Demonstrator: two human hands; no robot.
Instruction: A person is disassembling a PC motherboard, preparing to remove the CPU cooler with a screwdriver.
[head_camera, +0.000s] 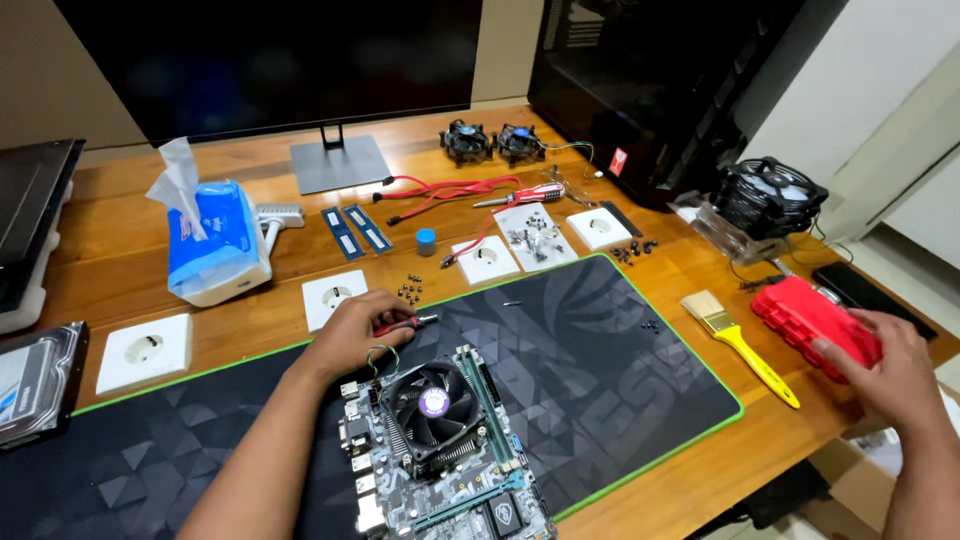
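Note:
My left hand rests on the black desk mat, fingers closed around a small red-handled screwdriver whose tip points right. Just below it lies a motherboard with a round black cooler fan on top. Far to the right, my right hand grips a red plastic case at the desk's right edge. A yellow-handled paintbrush lies between the mat and the red case.
On the wooden desk behind the mat are white wall sockets, loose screws, two memory sticks, a blue tissue pack, red cables, another screwdriver, small fans, a monitor stand, a large cooler and a computer case.

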